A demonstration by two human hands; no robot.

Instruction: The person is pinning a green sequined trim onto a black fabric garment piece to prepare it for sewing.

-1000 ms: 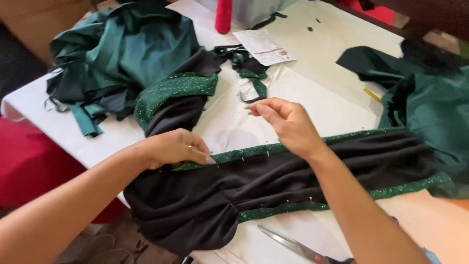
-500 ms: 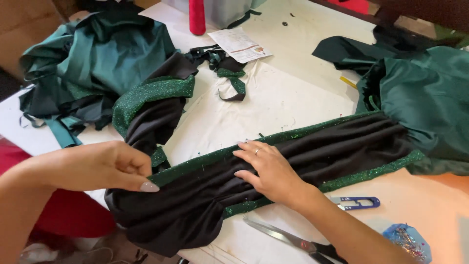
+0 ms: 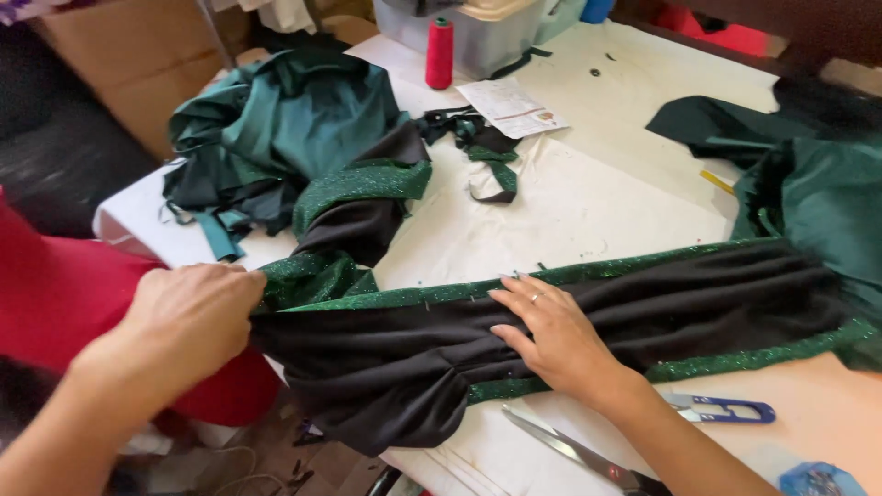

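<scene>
Partly bunched, black fabric [image 3: 588, 317] hides under left hand [image 3: 188, 317] — right hand [image 3: 551, 335] flat.

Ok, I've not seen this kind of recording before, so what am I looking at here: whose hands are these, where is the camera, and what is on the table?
There is no machine here: a person works with bare hands, and the single camera sits on their head, looking down. The left hand grips the bunched end of a black fabric piece edged with glittery green trim. The right hand lies flat on that fabric, pressing it against the white table. Near the front edge lie large scissors and small blue-handled thread snips. Further back are a heap of dark green satin, a red thread spool, a printed paper slip and a clear plastic box. More green cloth lies at the right.
</scene>
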